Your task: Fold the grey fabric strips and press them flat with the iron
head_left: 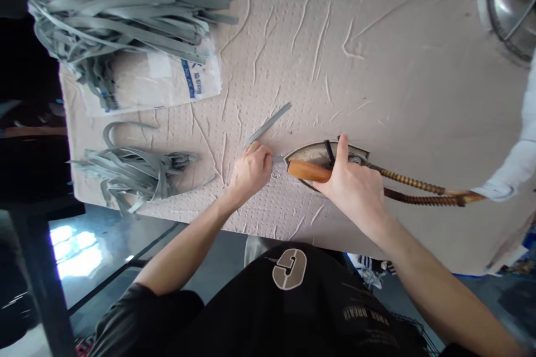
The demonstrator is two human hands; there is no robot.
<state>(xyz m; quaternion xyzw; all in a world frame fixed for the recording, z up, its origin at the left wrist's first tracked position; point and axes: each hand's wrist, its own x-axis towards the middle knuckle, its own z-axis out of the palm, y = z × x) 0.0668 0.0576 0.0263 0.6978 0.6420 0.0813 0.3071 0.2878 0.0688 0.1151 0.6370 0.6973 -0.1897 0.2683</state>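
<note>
My right hand (pixel 354 187) is closed round the orange wooden handle of a flat iron (pixel 318 153) that rests on the padded beige ironing table (pixel 377 67); my thumb points up along it. Just left of the iron's tip, my left hand (pixel 251 170) pinches a narrow grey fabric strip (pixel 268 124) that runs up and right across the cloth. The strip's near end is hidden under my fingers.
A big heap of grey strips (pixel 121 11) lies on a white printed bag (pixel 167 81) at the back left. A smaller grey bundle (pixel 134 170) sits near the left front edge. The iron's braided cord (pixel 419 187) runs right. A second iron (pixel 511 11) and a white sleeve (pixel 519 162) are at the right.
</note>
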